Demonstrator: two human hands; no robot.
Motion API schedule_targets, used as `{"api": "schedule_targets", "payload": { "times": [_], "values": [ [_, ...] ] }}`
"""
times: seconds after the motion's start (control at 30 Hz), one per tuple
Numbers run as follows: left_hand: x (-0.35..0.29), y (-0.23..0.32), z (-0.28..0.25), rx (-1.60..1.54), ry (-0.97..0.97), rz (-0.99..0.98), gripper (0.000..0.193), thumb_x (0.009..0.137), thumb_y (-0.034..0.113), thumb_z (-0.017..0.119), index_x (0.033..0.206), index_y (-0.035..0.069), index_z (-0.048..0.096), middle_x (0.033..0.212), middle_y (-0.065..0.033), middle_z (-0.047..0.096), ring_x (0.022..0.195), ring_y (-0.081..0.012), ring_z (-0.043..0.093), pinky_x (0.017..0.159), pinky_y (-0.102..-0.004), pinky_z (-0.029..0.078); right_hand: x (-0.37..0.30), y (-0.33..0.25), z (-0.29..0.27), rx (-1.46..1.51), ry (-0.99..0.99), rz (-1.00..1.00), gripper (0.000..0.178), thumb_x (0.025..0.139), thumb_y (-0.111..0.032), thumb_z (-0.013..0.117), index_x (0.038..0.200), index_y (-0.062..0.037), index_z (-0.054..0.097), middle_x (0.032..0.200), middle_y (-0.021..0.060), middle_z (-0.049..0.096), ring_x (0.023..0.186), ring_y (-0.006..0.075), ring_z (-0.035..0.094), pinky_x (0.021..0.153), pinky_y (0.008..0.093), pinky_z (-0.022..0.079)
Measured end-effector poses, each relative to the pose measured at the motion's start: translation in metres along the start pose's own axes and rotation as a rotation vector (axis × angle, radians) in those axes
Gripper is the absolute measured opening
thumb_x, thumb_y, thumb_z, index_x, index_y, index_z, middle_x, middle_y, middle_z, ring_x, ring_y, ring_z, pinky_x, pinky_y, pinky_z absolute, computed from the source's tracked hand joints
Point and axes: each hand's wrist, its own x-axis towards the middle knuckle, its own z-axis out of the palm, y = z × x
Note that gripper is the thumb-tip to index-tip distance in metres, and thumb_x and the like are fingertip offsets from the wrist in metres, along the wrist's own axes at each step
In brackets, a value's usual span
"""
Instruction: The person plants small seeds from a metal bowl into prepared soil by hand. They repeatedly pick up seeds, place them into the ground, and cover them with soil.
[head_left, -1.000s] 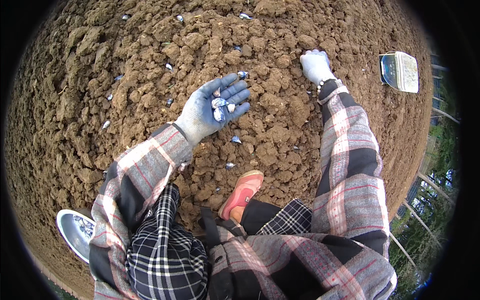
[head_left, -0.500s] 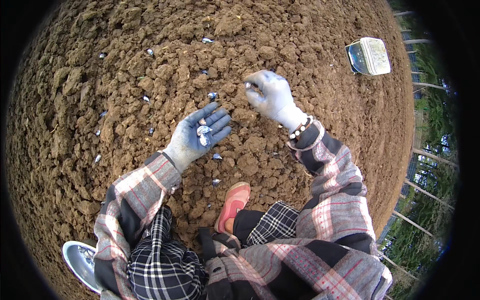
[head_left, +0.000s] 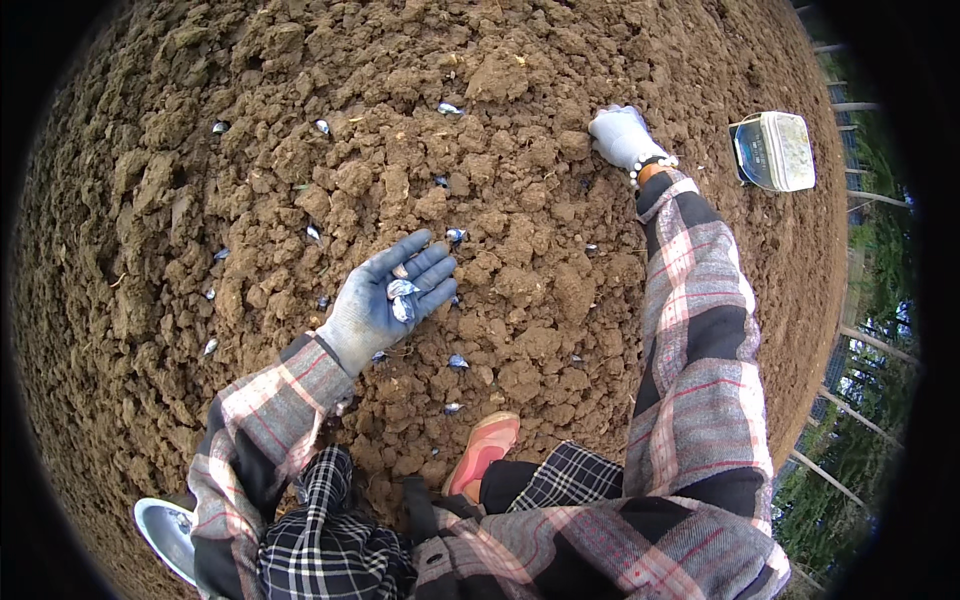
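Observation:
My left hand, in a grey-blue coated work glove, is held palm up above the soil. Several pale, bluish-tinted garlic cloves rest on its palm and fingers. Farther forward and to the right, my right hand, gloved too, is down at the soil with its back showing and its fingers curled under. Whatever its fingertips hold is hidden. More cloves lie spaced out on the rough brown clods, among them a garlic clove near my left hand and another garlic clove farther off.
A white-lidded bucket stands on the soil beyond my right hand. A pale metal basin sits at lower left, partly behind my sleeve. My pink shoe is planted on the clods. Poles and trees line the field's right edge.
My right hand, which was pinching a clove near my left hand, has reached forward and right, down to the soil. My left hand keeps its cloves. The view has shifted slightly.

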Motion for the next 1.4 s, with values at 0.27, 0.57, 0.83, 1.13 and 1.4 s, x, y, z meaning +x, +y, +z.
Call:
{"api": "schedule_targets", "payload": {
  "times": [0.27, 0.57, 0.83, 1.13, 1.4],
  "values": [
    [0.022, 0.002, 0.01, -0.023, -0.007, -0.026, 0.039, 0.098, 0.019, 0.045, 0.133, 0.003, 0.047, 0.129, -0.0175, 0.056, 0.122, -0.0333, 0.054, 0.106, -0.0508, 0.042, 0.004, -0.011, 0.007, 0.354, 0.2, 0.538, 0.017, 0.083, -0.029, 0.067, 0.093, -0.0175, 0.073, 0.102, 0.0043, 0.067, 0.1, 0.0277, 0.061, 0.089, 0.0429, 0.044],
    [0.036, 0.014, 0.007, -0.038, -0.022, -0.018, 0.04, 0.098, 0.02, 0.044, 0.134, 0.002, 0.046, 0.131, -0.017, 0.055, 0.125, -0.0342, 0.05, 0.107, -0.0509, 0.041, 0.026, -0.009, -0.004, 0.238, -0.094, 0.291, 0.018, 0.082, -0.02, 0.066, 0.099, -0.0141, 0.072, 0.094, 0.0112, 0.071, 0.095, 0.0292, 0.067, 0.084, 0.0428, 0.049],
    [0.05, 0.023, 0.015, -0.071, -0.11, -0.004, 0.043, 0.099, 0.027, 0.046, 0.135, 0.004, 0.048, 0.134, -0.0176, 0.054, 0.127, -0.0339, 0.049, 0.11, -0.0536, 0.034, 0.05, -0.005, 0.02, 0.061, -0.025, 0.319, 0.018, 0.083, -0.012, 0.06, 0.099, -0.009, 0.069, 0.098, 0.0142, 0.069, 0.094, 0.0321, 0.067, 0.079, 0.0429, 0.054],
    [0.045, 0.016, 0.025, 0.053, -0.218, -0.083, 0.061, 0.095, 0.056, 0.044, 0.136, 0.01, 0.046, 0.133, -0.0136, 0.054, 0.123, -0.0291, 0.052, 0.107, -0.0546, 0.037, -0.07, -0.142, -0.092, 0.563, 0.752, -0.309, 0.04, 0.078, -0.016, 0.07, 0.117, -0.0151, 0.06, 0.111, 0.0111, 0.061, 0.101, 0.0273, 0.06, 0.082, 0.0402, 0.052],
    [0.032, 0.007, 0.032, 0.005, -0.117, -0.113, 0.062, 0.098, 0.053, 0.041, 0.136, 0.004, 0.045, 0.133, -0.0163, 0.052, 0.122, -0.0294, 0.052, 0.1, -0.052, 0.045, -0.068, -0.166, -0.092, 0.525, 0.704, -0.477, 0.033, 0.074, -0.01, 0.064, 0.106, -0.0159, 0.063, 0.088, 0.0027, 0.06, 0.088, 0.0226, 0.06, 0.072, 0.0351, 0.049]
  ]
}}
